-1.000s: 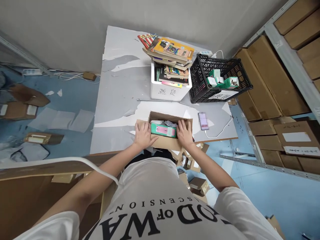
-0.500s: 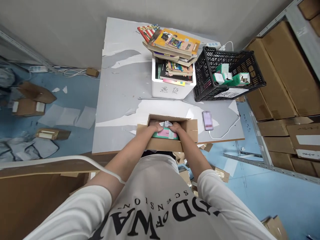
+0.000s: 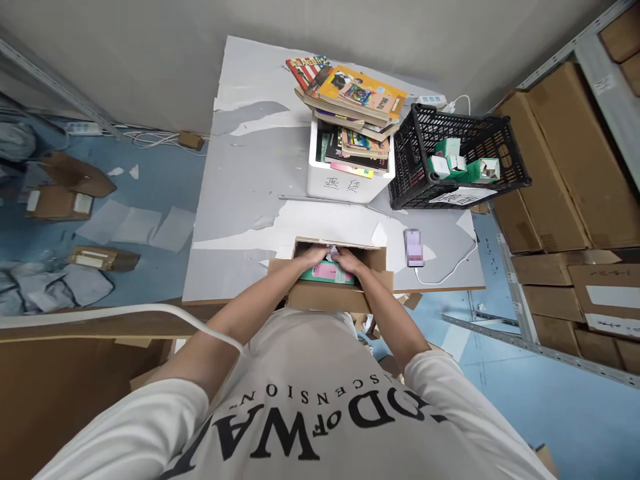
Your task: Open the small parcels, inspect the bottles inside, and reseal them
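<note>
An open cardboard box [image 3: 330, 295] sits at the table's front edge with its flaps folded out. Inside lies a green box with a pink label [image 3: 325, 272]. Both of my hands reach in above it, fingers curled around a small crumpled white paper [image 3: 332, 252]. My left hand [image 3: 316, 255] closes on the paper from the left, and my right hand [image 3: 346, 260] closes on it from the right. Some fingertips are hidden inside the cardboard box.
Behind stands a white bin [image 3: 345, 187] heaped with books [image 3: 363, 93]. A black crate [image 3: 415, 190] with several green boxes [image 3: 483, 170] is beside it. A phone [image 3: 413, 248] on a white cable lies at right. Shelved cartons [image 3: 560, 160] border the right; packages [image 3: 103, 258] litter the left floor.
My hands have drawn closer together over the white paper, and the fingers have curled more around it. The cardboard box now looks tipped slightly, with its near wall lower.
</note>
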A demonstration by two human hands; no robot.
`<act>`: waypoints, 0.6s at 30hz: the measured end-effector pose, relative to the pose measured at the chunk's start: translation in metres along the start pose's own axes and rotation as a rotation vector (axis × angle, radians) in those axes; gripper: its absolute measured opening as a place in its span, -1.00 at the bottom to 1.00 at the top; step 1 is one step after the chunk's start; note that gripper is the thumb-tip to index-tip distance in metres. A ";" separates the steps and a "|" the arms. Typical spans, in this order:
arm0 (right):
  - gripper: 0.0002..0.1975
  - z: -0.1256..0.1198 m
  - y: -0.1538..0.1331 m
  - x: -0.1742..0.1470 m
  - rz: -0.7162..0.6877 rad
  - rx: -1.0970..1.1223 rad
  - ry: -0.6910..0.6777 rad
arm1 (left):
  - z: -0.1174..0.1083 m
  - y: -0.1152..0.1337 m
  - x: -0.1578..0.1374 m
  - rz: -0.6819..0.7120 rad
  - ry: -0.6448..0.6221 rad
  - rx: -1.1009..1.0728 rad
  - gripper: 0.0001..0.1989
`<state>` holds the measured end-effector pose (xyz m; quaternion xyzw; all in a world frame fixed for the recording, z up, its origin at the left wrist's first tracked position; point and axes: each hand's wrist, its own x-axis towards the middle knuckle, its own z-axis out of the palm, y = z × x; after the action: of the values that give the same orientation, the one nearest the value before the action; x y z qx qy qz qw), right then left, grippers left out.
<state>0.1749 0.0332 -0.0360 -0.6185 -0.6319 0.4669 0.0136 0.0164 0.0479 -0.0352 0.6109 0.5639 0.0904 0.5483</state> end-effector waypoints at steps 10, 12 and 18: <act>-0.68 -0.021 -0.051 -0.044 -0.160 0.506 0.171 | -0.016 0.033 -0.056 0.098 0.056 -0.862 -0.45; -0.63 -0.029 -0.062 -0.051 -0.195 0.643 0.070 | -0.029 0.036 -0.064 0.116 0.134 -0.869 -0.48; -0.42 -0.049 -0.058 -0.069 -0.326 0.348 0.157 | -0.104 -0.002 -0.099 0.228 0.622 -0.748 -0.57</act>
<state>0.1759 0.0181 0.0659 -0.5312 -0.6304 0.5108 0.2441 -0.0950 0.0286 0.0539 0.3741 0.5593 0.5237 0.5224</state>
